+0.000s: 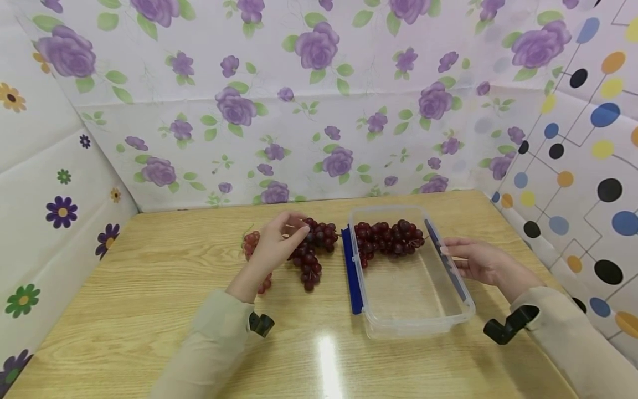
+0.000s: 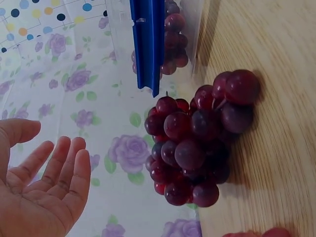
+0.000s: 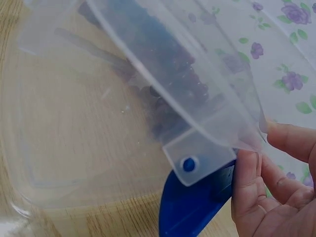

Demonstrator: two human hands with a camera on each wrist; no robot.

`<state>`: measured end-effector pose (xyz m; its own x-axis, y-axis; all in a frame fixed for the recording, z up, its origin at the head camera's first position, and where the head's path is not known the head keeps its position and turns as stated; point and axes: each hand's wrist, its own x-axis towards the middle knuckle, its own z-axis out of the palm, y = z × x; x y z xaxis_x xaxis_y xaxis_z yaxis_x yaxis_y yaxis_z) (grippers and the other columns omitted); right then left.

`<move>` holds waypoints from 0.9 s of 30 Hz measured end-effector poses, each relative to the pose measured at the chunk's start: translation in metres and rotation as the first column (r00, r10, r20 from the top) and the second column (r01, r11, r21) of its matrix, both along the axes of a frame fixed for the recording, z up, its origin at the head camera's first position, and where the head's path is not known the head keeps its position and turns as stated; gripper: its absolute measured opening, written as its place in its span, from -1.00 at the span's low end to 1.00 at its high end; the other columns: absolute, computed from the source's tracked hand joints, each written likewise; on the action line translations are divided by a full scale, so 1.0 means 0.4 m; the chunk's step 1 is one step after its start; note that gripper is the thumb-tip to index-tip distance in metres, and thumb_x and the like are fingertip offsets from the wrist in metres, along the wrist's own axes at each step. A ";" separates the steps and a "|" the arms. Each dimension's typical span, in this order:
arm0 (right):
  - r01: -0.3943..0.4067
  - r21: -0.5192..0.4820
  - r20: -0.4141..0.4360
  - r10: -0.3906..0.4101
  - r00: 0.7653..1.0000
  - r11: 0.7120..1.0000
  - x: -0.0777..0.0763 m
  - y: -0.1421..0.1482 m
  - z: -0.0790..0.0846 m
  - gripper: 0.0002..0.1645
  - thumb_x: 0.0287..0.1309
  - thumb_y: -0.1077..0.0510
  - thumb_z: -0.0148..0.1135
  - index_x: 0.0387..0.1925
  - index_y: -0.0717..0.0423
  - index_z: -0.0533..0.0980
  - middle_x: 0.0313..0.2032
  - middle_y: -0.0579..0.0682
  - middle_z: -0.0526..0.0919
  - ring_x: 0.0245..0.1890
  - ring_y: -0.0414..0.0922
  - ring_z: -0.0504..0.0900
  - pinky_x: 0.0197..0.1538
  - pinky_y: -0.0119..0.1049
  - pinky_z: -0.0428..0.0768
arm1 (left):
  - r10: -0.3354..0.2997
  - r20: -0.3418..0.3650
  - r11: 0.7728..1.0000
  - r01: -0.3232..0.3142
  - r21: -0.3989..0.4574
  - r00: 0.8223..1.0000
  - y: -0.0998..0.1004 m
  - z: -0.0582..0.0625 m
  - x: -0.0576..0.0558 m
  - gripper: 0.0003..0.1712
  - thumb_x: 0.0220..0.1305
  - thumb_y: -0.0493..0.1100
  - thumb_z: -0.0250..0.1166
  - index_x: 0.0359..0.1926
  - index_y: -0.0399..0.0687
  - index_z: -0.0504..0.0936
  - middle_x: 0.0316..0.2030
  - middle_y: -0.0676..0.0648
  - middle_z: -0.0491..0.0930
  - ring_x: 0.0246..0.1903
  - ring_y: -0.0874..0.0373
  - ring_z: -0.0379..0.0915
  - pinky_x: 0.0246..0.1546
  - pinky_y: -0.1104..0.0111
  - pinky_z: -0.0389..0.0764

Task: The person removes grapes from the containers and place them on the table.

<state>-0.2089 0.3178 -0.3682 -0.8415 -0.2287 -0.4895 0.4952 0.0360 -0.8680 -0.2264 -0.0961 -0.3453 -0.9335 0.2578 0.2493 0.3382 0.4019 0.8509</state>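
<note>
My left hand (image 1: 277,239), fingers relaxed and apart, hovers by a bunch of dark red grapes (image 1: 319,237) on the table. In the left wrist view the hand (image 2: 47,185) holds nothing, and a gap separates it from the grapes (image 2: 190,153). A clear plastic box (image 1: 399,327) with blue side flaps stands to the right, another dark bunch of grapes (image 1: 386,238) lying in its far part. At the box's right side, my right hand (image 1: 480,263) pinches the rim; the right wrist view shows its thumb and fingers (image 3: 247,197) at the edge beside a blue flap (image 3: 197,202).
A lighter red bunch of grapes (image 1: 251,244) lies partly hidden behind my left hand and wrist. The wooden table (image 1: 149,293) ends at a flowered wall covering (image 1: 279,149) at the back, with patterned coverings on both sides.
</note>
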 end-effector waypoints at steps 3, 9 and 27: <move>-0.001 0.003 -0.001 0.001 1.000 1.000 0.000 -0.001 0.002 -0.86 0.28 0.13 0.18 -0.15 -0.12 0.43 -0.36 -0.20 0.57 -0.38 -0.26 0.57 -0.25 -0.41 0.61 | -0.016 -0.002 1.000 0.016 0.000 1.000 0.012 0.000 -0.001 -0.64 0.35 -0.14 0.18 0.11 -0.14 0.49 -0.08 -0.18 0.58 -0.13 -0.05 0.54 -0.18 0.21 0.58; -0.007 0.013 -0.004 0.007 1.000 1.000 -0.001 -0.001 0.001 -0.86 0.28 0.12 0.18 -0.15 -0.13 0.46 -0.35 -0.20 0.57 -0.36 -0.25 0.57 -0.24 -0.39 0.61 | -0.044 0.015 0.999 0.044 0.000 0.999 0.035 0.005 0.002 -0.63 0.33 -0.15 0.20 0.13 -0.11 0.49 0.01 -0.22 0.56 -0.07 -0.06 0.54 -0.11 0.15 0.59; -0.020 0.023 -0.026 0.020 0.999 1.000 -0.001 0.003 -0.003 -0.90 0.29 0.14 0.16 -0.22 -0.17 0.51 -0.36 -0.19 0.58 -0.36 -0.25 0.56 -0.25 -0.40 0.60 | -0.146 -0.074 0.988 0.142 -0.059 0.986 0.111 0.022 -0.006 -0.56 0.24 -0.19 0.29 0.14 -0.14 0.47 0.06 -0.18 0.52 0.00 -0.10 0.51 0.00 0.10 0.55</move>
